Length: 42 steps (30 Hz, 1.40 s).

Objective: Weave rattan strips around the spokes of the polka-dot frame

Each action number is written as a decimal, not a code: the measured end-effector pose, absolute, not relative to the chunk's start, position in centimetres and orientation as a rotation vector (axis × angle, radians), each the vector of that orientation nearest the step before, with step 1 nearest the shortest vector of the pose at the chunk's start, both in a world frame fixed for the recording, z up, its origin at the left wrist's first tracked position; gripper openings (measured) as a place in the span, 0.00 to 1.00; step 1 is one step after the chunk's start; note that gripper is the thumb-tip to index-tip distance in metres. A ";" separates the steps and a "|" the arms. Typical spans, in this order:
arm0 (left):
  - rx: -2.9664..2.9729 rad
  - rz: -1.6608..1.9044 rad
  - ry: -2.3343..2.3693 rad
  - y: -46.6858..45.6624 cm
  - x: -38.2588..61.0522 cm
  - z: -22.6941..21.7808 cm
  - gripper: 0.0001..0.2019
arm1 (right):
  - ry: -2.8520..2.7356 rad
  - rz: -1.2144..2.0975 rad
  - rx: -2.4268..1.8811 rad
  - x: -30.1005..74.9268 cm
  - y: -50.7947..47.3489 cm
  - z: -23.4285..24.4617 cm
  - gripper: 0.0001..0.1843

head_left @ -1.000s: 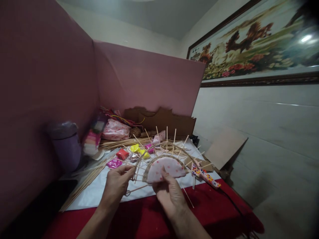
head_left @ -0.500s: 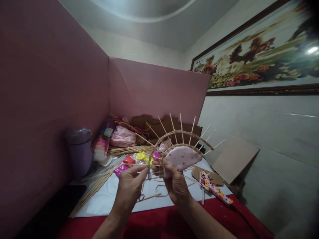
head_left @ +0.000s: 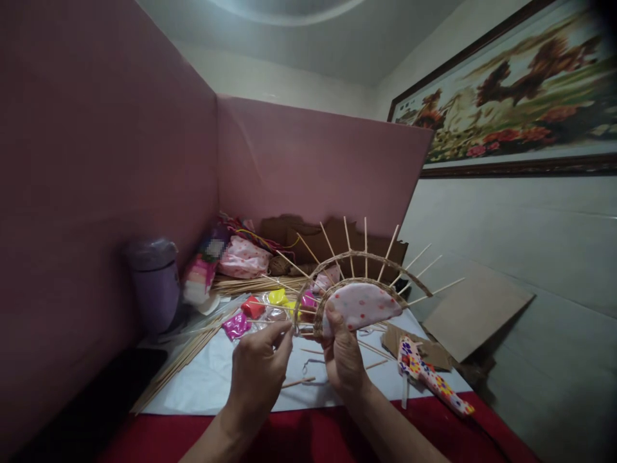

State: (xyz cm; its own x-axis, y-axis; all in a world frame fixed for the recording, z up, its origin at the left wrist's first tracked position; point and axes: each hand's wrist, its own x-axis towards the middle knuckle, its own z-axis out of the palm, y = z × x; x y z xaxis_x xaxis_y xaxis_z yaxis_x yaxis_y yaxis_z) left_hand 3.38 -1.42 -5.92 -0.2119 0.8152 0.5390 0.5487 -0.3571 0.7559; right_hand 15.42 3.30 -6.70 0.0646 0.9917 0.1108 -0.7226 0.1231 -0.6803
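Note:
My right hand point(head_left: 344, 354) grips a half-round piece covered in dotted pink fabric point(head_left: 364, 305), thumb on its front. Thin wooden sticks point(head_left: 349, 233) fan out from its curved edge. A braided twine strip point(head_left: 366, 256) arcs across these sticks, apart from the twine edging nearer the fabric. At the strip's lower left end, my left hand point(head_left: 260, 360) is closed in a pinch, thumb and forefinger on the twine beside the lowest sticks. The fingertips partly hide that end.
A flowered glue gun point(head_left: 429, 373) lies right on cardboard and red cloth. Bundled sticks point(head_left: 180, 363) lie left on the white sheet point(head_left: 202, 386). Behind are bright clay packets point(head_left: 253, 307), pink dotted fabric point(head_left: 245, 257) and brown cardboard point(head_left: 308, 238). A purple bin point(head_left: 154, 286) stands left.
The whole view has shifted, so the fan and background sit further right. My left hand has moved slightly down along the twine's end. The right hand keeps its grip.

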 end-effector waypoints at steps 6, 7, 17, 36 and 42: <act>2.116 1.567 1.693 -1.7 4.0 -7.4 0.10 | -0.662 1.454 -0.538 15.8 3.1 -7.3 0.16; 2.156 1.602 1.686 -1.7 4.0 -7.7 0.10 | -0.653 1.467 -0.541 15.9 3.1 -7.3 0.16; 2.581 1.403 1.990 -1.8 3.6 -9.2 0.14 | -0.696 1.587 -0.560 17.0 3.9 -7.4 0.13; 2.657 0.197 2.189 -4.0 2.8 -4.3 0.26 | -0.755 1.829 -0.684 18.4 6.0 -7.7 0.21; 2.595 -0.069 2.111 -5.0 2.7 -2.7 0.28 | -0.762 1.828 -0.638 19.0 6.4 -7.3 0.18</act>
